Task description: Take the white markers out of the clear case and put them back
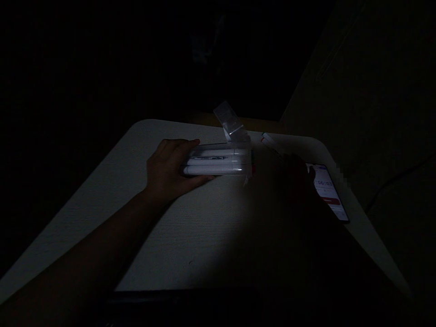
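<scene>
On the table [177, 245], left grip [168, 168] holds clear case [242, 159].

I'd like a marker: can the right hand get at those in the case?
Likely yes: the lid is open, the left hand holds the case, and the markers' coloured ends face the right hand. Shadow hides whether it is free.

The case [229, 119] is clear, its markers [216, 170] white with red and, seemingly, green ends [253, 169].

A pale, round-cornered table [190, 227] catches faint light amid deep darkness, a dark cable [391, 180] to its right.
</scene>
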The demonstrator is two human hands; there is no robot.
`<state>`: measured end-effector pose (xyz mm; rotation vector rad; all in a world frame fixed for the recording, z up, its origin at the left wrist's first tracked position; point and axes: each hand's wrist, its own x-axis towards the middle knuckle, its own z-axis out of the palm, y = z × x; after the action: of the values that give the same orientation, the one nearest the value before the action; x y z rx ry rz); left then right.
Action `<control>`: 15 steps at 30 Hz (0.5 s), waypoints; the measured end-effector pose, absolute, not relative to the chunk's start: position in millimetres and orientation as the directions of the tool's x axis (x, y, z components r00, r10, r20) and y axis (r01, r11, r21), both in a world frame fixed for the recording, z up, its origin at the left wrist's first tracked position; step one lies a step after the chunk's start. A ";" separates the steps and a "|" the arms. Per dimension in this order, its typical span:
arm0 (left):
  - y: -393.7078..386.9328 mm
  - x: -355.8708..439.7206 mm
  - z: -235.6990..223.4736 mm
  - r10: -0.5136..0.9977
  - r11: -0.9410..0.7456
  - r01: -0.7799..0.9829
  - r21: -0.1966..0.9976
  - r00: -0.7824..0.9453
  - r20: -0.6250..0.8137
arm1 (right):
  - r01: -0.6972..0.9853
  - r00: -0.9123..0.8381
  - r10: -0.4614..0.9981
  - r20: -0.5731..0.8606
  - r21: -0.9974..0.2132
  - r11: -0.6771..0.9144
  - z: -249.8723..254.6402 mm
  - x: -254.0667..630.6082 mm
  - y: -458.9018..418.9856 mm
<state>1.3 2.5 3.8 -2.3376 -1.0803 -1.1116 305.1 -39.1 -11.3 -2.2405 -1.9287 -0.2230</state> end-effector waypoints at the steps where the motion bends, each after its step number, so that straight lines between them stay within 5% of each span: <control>1: 2.7 1.2 3.7 0.496 -0.658 0.752 0.023 0.411 0.765 | 0.987 0.162 0.965 0.207 -0.042 -0.157 -10.4 304.9 -37.7; 15: 1.0 2.0 4.0 0.517 -0.661 0.749 0.051 0.405 0.754 | 0.953 0.273 0.917 0.290 0.046 -0.298 1.1 291.1 -37.5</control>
<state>2.0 1.0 4.0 -2.3701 -1.1031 -1.1130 291.1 -37.5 1.1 -2.3933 -1.7718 -0.3969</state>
